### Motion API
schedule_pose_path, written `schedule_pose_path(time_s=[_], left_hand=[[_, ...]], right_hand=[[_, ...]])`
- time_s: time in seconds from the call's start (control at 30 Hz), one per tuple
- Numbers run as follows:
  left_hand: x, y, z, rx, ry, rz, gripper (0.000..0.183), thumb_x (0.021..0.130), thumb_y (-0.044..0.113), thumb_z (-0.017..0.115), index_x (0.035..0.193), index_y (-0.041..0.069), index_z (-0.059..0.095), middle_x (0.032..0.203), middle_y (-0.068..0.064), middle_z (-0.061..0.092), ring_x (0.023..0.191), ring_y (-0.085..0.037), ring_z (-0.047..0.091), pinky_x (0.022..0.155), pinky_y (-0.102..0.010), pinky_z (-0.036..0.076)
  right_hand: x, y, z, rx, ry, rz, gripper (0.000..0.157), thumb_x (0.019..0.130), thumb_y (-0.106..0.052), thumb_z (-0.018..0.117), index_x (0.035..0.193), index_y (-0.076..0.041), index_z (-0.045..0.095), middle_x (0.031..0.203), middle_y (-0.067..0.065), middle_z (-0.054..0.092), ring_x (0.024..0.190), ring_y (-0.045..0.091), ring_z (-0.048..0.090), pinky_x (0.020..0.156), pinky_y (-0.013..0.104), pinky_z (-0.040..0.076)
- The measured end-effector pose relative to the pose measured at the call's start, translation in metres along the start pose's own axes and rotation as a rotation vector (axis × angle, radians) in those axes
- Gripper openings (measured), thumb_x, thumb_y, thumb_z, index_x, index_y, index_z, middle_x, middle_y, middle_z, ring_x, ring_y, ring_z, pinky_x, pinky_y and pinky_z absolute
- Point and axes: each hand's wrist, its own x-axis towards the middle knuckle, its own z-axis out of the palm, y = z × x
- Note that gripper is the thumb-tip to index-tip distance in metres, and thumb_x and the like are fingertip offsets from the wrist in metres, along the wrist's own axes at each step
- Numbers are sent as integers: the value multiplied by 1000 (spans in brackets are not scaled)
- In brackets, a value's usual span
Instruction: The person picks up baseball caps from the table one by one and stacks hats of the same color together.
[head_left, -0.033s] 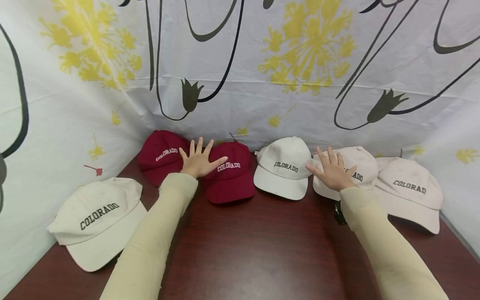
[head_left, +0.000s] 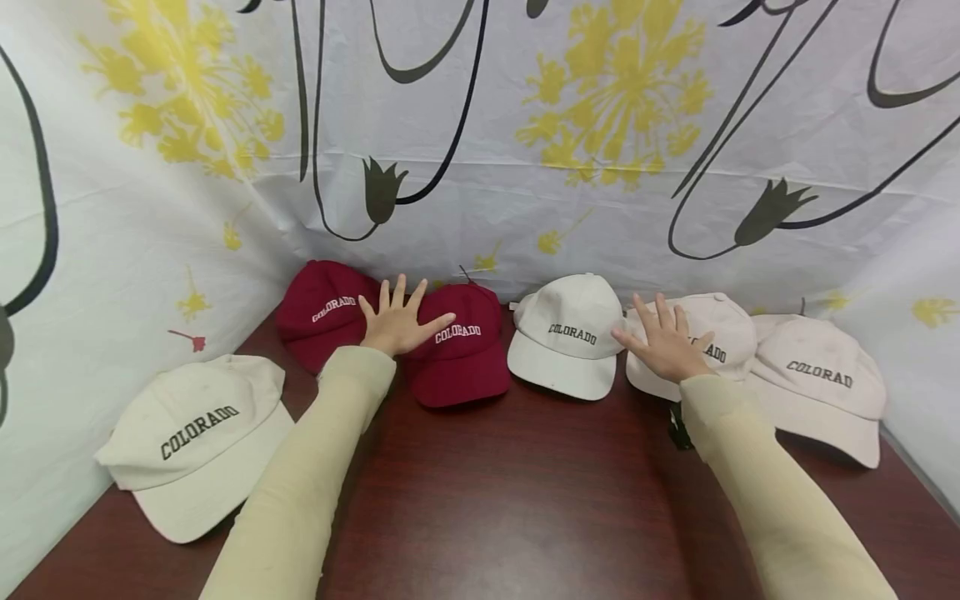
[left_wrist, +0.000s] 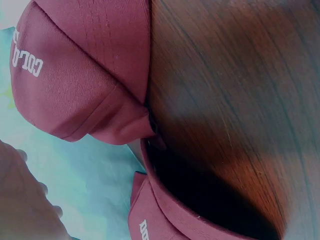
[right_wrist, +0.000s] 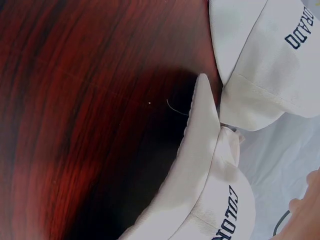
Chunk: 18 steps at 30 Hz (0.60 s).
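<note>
My left hand (head_left: 397,325), fingers spread, is held over the space between two maroon caps lettered COLORADO, the left cap (head_left: 318,308) and the right cap (head_left: 457,358). My right hand (head_left: 667,342), also with spread fingers, covers part of a pale cap (head_left: 720,325) and its lettering. Left of that hand sits a white cap (head_left: 570,317). Neither hand grips anything; whether they touch the caps I cannot tell. The left wrist view shows the maroon cap (left_wrist: 65,75) beside part of the hand. In the right wrist view, the pale cap (right_wrist: 195,170) lies near the fingers.
A cream cap (head_left: 202,442) sits at the left, beside my left sleeve. Another pale cap (head_left: 817,375) stands at the far right. Under my right wrist is a small black item (head_left: 680,429). The dark wood table (head_left: 510,500) meets a flower-printed cloth (head_left: 480,125) behind the caps.
</note>
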Motion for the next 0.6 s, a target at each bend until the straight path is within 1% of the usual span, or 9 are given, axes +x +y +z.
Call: schedule_pose_path(time_s=[0.2, 0.47, 0.6], left_hand=[[0, 3, -1, -3, 16, 21, 88, 81, 74, 31, 148, 25, 6, 152, -14, -2, 136, -36, -8, 95, -65, -12], [0, 17, -2, -47, 50, 67, 88, 81, 73, 34, 148, 24, 5, 152, -11, -2, 137, -33, -7, 97, -62, -13], [-2, 22, -2, -56, 52, 77, 89, 82, 71, 36, 148, 22, 4, 152, -12, 0, 137, -33, -6, 97, -61, -13]], right_hand=[[-4, 2, -2, 14, 7, -3, 82, 88, -67, 28, 147, -23, -8, 148, 18, -18, 129, 50, -15, 76, 77, -14], [-10, 1, -6, 69, 57, -26, 83, 89, -64, 33, 147, -22, -8, 148, 22, -14, 129, 51, -13, 78, 78, -10], [-12, 0, -9, 83, 62, -24, 85, 88, -64, 35, 147, -20, -9, 148, 25, -12, 129, 52, -11, 79, 78, -8]])
